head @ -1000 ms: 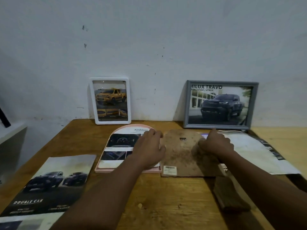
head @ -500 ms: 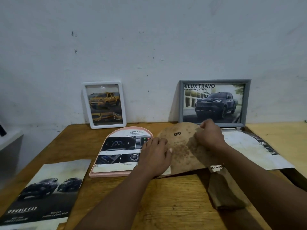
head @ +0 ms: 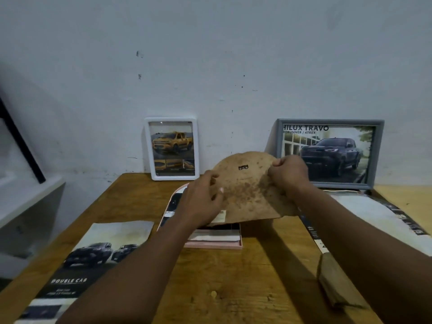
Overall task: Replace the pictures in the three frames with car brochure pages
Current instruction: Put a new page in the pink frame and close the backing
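A brown arched backing board [head: 247, 190] is lifted off the table and tilted towards me. My right hand [head: 288, 175] grips its upper right edge, and my left hand [head: 202, 202] holds its left side. Under it lies a pink arched frame [head: 214, 243] with a brochure page in it, mostly hidden by my left hand and the board. A white frame [head: 172, 148] with a yellow pickup picture leans on the wall. A grey frame [head: 329, 153] with a dark pickup picture leans at the right.
A car brochure [head: 93, 258] marked DOUBLE CAB lies at the table's front left. Loose brochure sheets [head: 374, 213] lie at the right. A brown wooden stand piece [head: 336, 281] lies at the front right. A white shelf [head: 25, 202] stands to the left of the wooden table [head: 233, 288].
The backing board has gone from lying flat beside the pink frame to being raised and tilted over it. Both hands moved up and left with it.
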`<state>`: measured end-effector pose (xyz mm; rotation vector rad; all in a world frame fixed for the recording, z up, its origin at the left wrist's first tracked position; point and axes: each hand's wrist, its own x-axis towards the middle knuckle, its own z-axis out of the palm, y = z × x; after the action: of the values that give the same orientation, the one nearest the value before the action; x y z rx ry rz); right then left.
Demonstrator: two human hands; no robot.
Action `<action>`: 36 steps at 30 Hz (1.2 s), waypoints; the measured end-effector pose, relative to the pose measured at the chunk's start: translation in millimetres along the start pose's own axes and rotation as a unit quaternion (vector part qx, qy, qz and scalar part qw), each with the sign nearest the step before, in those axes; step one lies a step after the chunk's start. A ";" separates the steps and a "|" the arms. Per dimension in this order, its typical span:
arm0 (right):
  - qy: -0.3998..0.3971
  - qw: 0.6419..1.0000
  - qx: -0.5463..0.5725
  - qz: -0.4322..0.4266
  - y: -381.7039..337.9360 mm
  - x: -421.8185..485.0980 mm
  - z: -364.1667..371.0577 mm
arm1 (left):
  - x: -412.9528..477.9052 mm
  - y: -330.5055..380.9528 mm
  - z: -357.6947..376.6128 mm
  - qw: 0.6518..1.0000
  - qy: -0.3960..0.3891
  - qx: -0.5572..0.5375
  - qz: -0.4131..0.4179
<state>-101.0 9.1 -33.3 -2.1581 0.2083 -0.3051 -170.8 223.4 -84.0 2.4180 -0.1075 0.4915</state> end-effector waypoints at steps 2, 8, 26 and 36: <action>-0.022 0.999 0.020 0.016 -1.0 -15.7 33.3 | -5.1 -23.3 -16.2 0.999 -0.002 0.003 -0.039; -0.069 0.997 -0.019 0.032 3.2 -59.8 99.9 | -27.0 -76.2 -34.8 0.993 0.007 0.048 -0.111; -0.204 0.912 -0.286 -0.212 28.8 -78.3 81.3 | -38.8 -69.6 -6.0 0.985 0.050 0.128 -0.103; -0.113 0.911 -0.302 -0.258 42.2 -88.2 93.7 | -24.2 -64.4 -2.6 0.970 -0.006 0.223 -0.098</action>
<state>-159.2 81.6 -131.9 -2.8241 -0.4759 -0.3088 -181.2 274.0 -129.5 2.8310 0.2640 0.4452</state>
